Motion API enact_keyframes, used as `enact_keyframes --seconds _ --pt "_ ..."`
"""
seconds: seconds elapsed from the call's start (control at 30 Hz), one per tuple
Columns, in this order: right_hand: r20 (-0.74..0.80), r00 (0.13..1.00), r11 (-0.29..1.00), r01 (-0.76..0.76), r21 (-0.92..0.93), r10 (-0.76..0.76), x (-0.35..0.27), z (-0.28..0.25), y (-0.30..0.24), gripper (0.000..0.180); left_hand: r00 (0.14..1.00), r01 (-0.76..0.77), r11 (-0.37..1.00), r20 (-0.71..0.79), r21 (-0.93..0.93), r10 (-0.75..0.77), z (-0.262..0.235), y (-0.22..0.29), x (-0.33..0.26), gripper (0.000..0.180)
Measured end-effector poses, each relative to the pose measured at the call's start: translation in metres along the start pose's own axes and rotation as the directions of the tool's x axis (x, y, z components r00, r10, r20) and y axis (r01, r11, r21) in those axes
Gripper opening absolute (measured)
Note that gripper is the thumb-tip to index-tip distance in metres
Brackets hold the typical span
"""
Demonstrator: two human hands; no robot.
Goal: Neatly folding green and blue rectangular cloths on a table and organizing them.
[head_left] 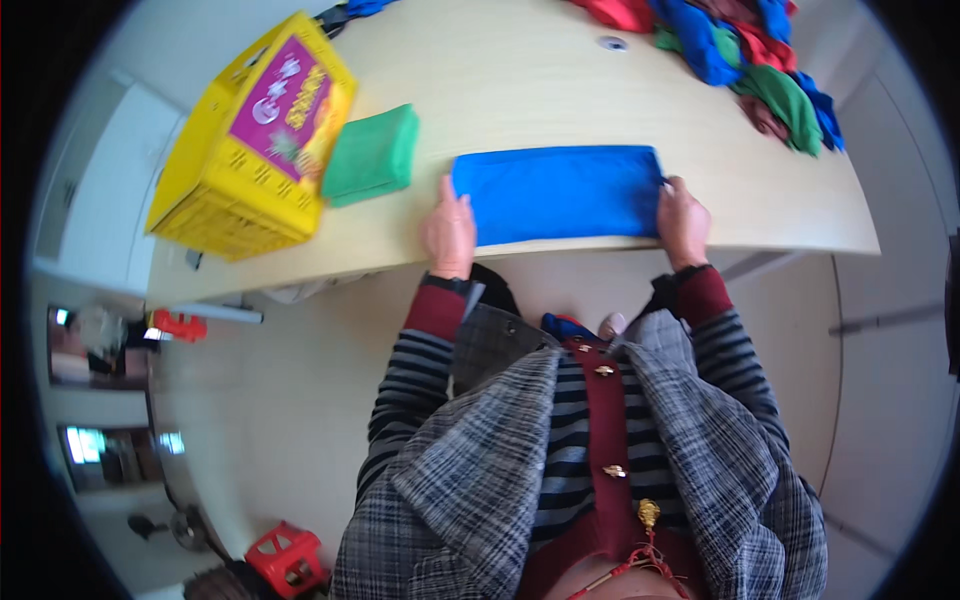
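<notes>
A blue cloth, folded into a long flat rectangle, lies along the near edge of the table. My left hand grips its left end, the thumb pointing away from me along the edge. At the opposite end my right hand pinches the right side of the same cloth, the fingers partly hidden. To the left rests a green cloth, folded into a small thick block, beside a yellow box.
The yellow cardboard box with a purple panel stands at the table's left. A loose heap of red, blue, green and brown cloths lies far right. A round cable hole sits in the pale tabletop. A red stool is on the floor.
</notes>
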State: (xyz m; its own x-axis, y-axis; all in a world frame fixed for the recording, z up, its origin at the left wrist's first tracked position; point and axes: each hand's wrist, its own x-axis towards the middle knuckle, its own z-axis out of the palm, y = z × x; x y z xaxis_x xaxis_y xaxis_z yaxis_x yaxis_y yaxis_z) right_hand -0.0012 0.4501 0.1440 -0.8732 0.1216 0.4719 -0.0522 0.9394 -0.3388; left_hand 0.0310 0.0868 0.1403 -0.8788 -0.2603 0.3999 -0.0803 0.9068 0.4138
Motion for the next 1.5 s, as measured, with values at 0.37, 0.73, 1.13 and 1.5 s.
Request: enact_keyframes --seconds 0.37,0.73,1.13,1.5 --pt "0.07 0.948 0.948 0.315 -0.057 -0.311 0.006 -0.013 -0.031 0.037 0.944 -0.296 0.955 -0.143 0.028 0.297 -0.031 0.023 -0.012 0.037" --pt "0.411 0.715 0.812 0.569 0.129 -0.566 -0.014 0.056 -0.131 0.056 0.878 -0.47 0.874 0.034 -0.125 0.477 0.038 0.027 -0.019 0.047" --pt "0.415 0.852 0.898 0.412 -0.155 -0.319 0.015 0.042 -0.021 0.058 0.948 -0.28 0.956 0.134 -0.084 0.289 0.011 0.008 -0.011 0.063" --pt "0.367 0.909 0.959 0.257 -0.122 -0.197 0.021 0.02 0.0 0.058 0.986 -0.163 0.98 -0.011 0.115 0.166 0.006 -0.028 -0.002 0.058"
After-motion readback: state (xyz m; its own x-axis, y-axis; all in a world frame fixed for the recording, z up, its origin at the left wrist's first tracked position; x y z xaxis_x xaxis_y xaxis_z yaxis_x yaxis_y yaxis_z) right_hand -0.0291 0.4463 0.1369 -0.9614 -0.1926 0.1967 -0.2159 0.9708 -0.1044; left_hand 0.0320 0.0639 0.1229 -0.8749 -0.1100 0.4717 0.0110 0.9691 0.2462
